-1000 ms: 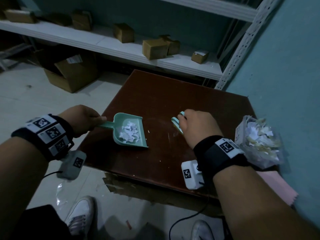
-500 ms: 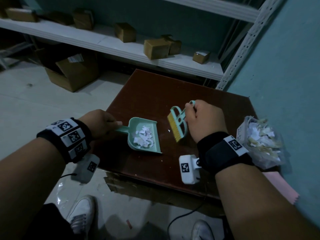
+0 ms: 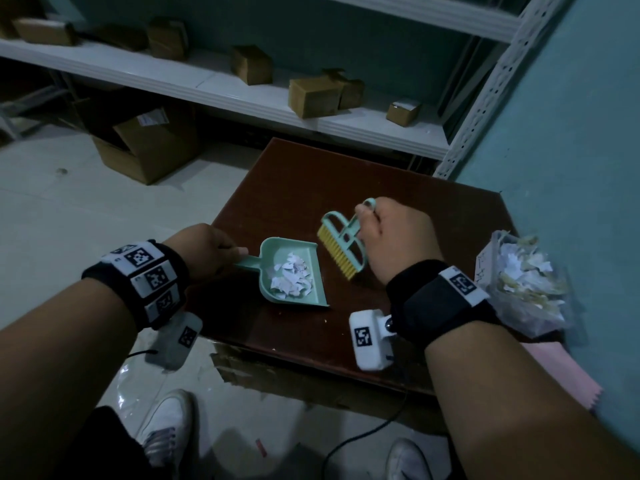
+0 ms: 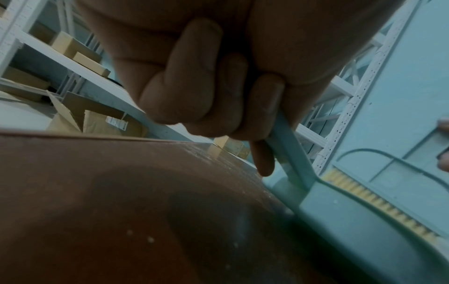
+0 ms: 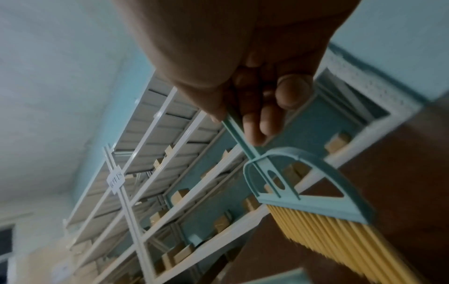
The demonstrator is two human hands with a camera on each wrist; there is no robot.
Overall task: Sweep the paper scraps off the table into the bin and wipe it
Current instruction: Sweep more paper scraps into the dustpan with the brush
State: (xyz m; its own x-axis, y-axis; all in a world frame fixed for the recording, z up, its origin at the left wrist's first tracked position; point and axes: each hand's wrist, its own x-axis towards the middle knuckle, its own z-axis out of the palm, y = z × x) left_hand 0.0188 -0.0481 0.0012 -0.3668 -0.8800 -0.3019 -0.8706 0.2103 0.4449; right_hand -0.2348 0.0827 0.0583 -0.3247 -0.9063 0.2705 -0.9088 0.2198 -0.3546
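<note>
My left hand (image 3: 207, 252) grips the handle of a mint-green dustpan (image 3: 294, 277) (image 4: 340, 221), which lies on the dark brown table (image 3: 433, 220) with a heap of white paper scraps (image 3: 291, 275) in it. Just right of the pan, my right hand (image 3: 391, 237) holds a mint-green hand brush (image 3: 343, 245) (image 5: 316, 192) by its handle, lifted off the table, its yellow bristles (image 5: 340, 240) pointing down towards the pan. At the table's right edge stands a small bin lined with a clear bag (image 3: 523, 285), full of paper scraps.
A teal wall (image 3: 571, 168) runs along the table's right side. A pink cloth (image 3: 561, 372) lies on the table's near right corner. White shelves with cardboard boxes (image 3: 311, 95) stand behind; a large open carton (image 3: 152, 147) sits on the floor at the left. A few tiny white specks remain near the front edge (image 3: 325, 320).
The dustpan has slid right and towards me, now nearer the table's middle. My right hand has lifted the brush off the table and turned it so the bristles show.
</note>
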